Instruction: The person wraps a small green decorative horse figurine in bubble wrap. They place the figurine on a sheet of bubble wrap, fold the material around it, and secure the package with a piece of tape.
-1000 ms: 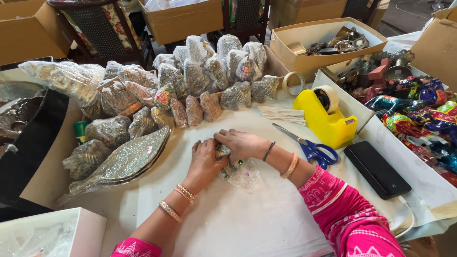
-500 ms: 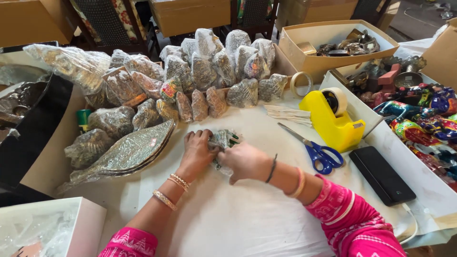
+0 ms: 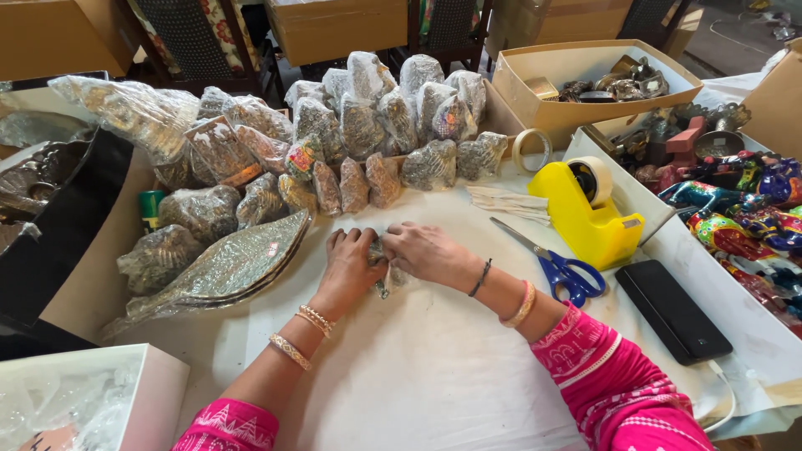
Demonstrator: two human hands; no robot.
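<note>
Both hands close around a small metallic ornament in clear plastic wrap on the white table. My left hand presses it from the left, my right hand covers it from the right. Most of the ornament is hidden under the fingers. Just beyond the hands lies a heap of similar plastic-wrapped ornaments.
A yellow tape dispenser, blue-handled scissors and a black phone lie to the right. A leaf-shaped wrapped tray lies left. Cardboard boxes and colourful figurines line the back and right. A white box sits near left.
The hands have shifted a little on the wrapped ornament and now cover it more closely. The camera view has moved slightly; nothing else on the table changed.
</note>
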